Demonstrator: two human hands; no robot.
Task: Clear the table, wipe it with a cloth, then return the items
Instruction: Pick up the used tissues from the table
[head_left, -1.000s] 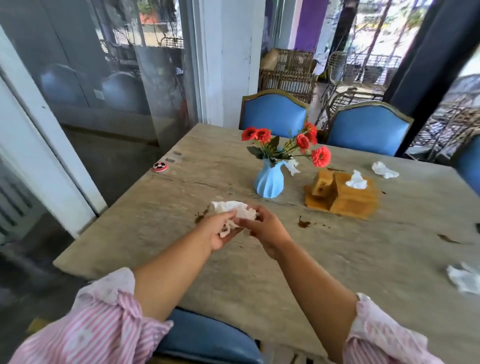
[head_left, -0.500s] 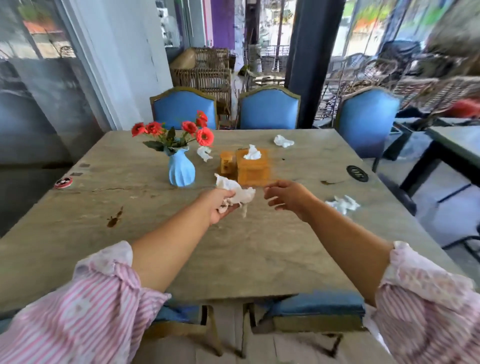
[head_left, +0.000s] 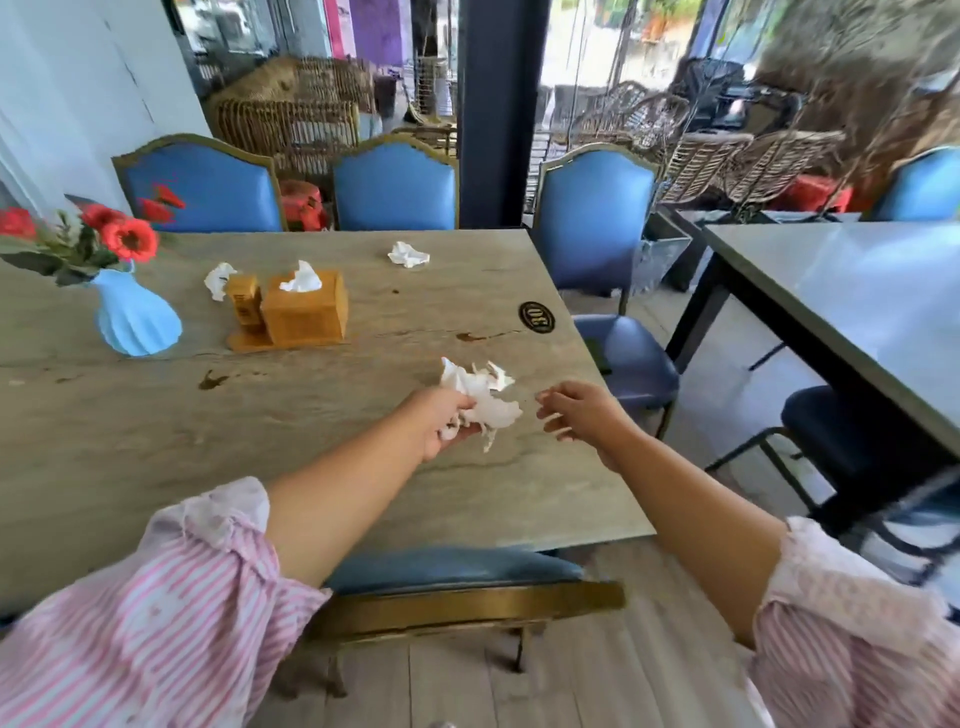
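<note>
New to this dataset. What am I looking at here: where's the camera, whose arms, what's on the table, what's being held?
There is no robot. One wide-angle camera on a person's head looks forward and down, so the arms in striped sleeves are the wearer's own. The left hand grips a bunch of crumpled tissues. The right hand is empty, fingers loosely curled, just beside it. On the stone-look table stand a blue vase of red flowers and a wooden tissue box. Two more crumpled tissues lie there, one behind the box and one near the far edge. Brown stains and a round black disc also show.
</note>
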